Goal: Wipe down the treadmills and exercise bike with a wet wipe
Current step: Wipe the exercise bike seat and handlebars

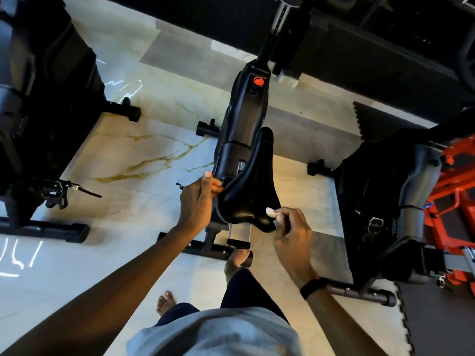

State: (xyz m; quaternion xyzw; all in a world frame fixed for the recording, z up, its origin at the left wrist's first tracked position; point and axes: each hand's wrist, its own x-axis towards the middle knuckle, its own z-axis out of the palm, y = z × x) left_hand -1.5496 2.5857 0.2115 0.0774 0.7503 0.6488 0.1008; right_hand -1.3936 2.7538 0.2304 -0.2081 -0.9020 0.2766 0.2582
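A black exercise bike stands in the middle of the floor, seen from above. Its black saddle points away from me. My left hand grips the saddle's left edge, thumb up and fingers curled against the side. My right hand pinches a small crumpled white wet wipe and presses it on the saddle's rear right corner. A black band sits on my right wrist.
Another black machine stands at the left and a second one at the right, beside a red frame. A red knob sits on the bike's frame. My bare feet stand on the marble floor behind the bike's rear stabiliser bar.
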